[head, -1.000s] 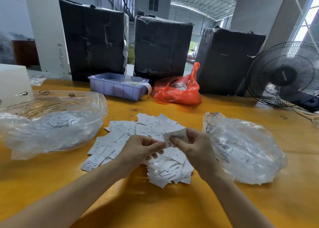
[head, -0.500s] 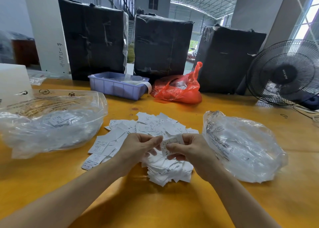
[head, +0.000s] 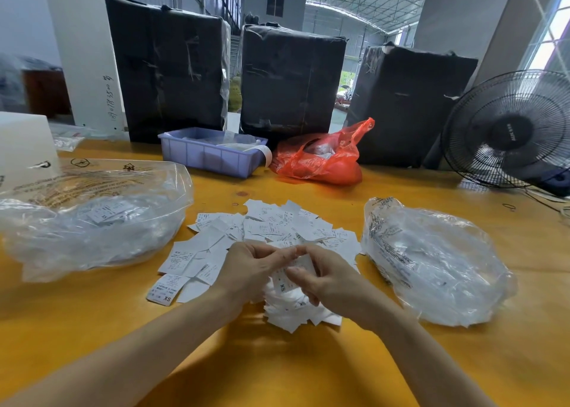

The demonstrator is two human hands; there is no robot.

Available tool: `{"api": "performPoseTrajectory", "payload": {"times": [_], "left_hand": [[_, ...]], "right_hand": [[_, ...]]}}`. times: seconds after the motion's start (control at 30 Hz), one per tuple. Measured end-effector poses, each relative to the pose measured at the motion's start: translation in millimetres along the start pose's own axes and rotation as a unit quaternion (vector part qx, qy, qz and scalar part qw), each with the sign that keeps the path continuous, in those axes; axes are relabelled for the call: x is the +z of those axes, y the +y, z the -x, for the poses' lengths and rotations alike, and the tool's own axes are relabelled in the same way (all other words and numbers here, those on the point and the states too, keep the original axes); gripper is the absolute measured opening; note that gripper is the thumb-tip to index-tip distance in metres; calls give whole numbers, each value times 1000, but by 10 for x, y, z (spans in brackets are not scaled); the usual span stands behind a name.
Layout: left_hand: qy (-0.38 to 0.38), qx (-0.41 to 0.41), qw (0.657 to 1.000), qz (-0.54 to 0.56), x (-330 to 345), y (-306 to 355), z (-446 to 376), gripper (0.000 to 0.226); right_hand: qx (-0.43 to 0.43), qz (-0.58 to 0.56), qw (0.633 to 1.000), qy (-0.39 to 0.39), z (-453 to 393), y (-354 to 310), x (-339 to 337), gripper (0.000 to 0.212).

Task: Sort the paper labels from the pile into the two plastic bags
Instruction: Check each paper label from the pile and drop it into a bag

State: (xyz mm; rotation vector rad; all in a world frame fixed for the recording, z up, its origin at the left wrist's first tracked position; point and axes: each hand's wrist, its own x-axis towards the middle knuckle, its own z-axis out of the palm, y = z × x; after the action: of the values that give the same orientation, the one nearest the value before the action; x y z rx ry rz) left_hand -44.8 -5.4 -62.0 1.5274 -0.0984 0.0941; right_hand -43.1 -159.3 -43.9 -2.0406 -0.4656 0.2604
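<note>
Over the pile (head: pixel 271 237) on the yellow desk (head: pixel 277 369), both hands pinch one label (head: pixel 285 278); the right hand (head: pixel 327 278) lies nearer the right bag (head: pixel 431 261); the left hand (head: pixel 249 271) nearer the left bag (head: pixel 92 218).

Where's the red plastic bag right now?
In the head view the red plastic bag sits at the far side of the table, right of the purple bin and in front of the black wrapped bales.

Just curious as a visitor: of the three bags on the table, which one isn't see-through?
The red bag at the back beside the purple tray. The two clear bags, left and right, show paper labels inside.
</note>
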Motion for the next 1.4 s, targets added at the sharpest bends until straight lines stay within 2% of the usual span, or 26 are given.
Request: {"api": "performPoseTrajectory", "payload": {"times": [0.1, 0.17, 0.23, 0.3, 0.37, 0.43, 0.53, 0.67, 0.77, 0.83, 0.93, 1.03, 1.13, 1.2, 1.3, 1.4], "left_hand": [[23, -12, 999, 44, 25, 18, 11, 21], [58, -20, 996, 65, 22, 32, -1, 30], [81, -25, 993, 80, 26, 35, -11, 32], [96, -32, 990, 95, 43, 35, -9, 29], [108, -39, 987, 110, 60, 41, -4, 26], [113, -43, 984, 134, 61, 61, 3, 31], [116, -46, 982, 141, 46, 83, 5, 32], [124, -53, 977, 166, 43, 87, -6, 32], [119, -55, 978, 165, 40, 95, 0, 32], [108, -54, 980, 160, 38, 95, 3, 31], [82, -64, 983, 151, 34, 85, -24, 35], [22, -107, 987, 118, -30, 97, -77, 42], [-57, -126, 989, 44, -124, 110, -108, 33], [-72, -116, 990, -22, -168, 124, -128, 23], [-42, -79, 991, -94, -297, 249, -213, 14], [73, -25, 991, -111, -686, 504, -351, 10]], "right_hand": [[-10, -14, 1000, -13, 19, -21, 31, 40], [-11, -71, 996, 43, 5, -27, 62, 59], [-42, -89, 987, 125, -13, -19, 80, 66], [-90, -56, 978, 180, -23, -2, 97, 62], [-123, -8, 972, 199, -19, 1, 126, 53], [-134, 21, 973, 185, -18, -4, 159, 46], [-115, 1, 979, 169, -13, -12, 180, 50], [-137, 13, 972, 191, 3, -18, 169, 30], [-131, 1, 976, 176, 8, -15, 186, 25], [-130, -24, 977, 168, 3, -26, 179, 19], [-121, -123, 966, 191, -10, -24, 124, 18], [-101, -176, 956, 213, -7, -5, 53, 18], [-89, -186, 952, 227, -1, 20, 22, 17], [-83, -187, 952, 226, 2, 19, 21, 15], [-74, -185, 958, 208, 6, 13, 25, 13], [-73, -169, 962, 201, 16, -3, 20, 13]]}}
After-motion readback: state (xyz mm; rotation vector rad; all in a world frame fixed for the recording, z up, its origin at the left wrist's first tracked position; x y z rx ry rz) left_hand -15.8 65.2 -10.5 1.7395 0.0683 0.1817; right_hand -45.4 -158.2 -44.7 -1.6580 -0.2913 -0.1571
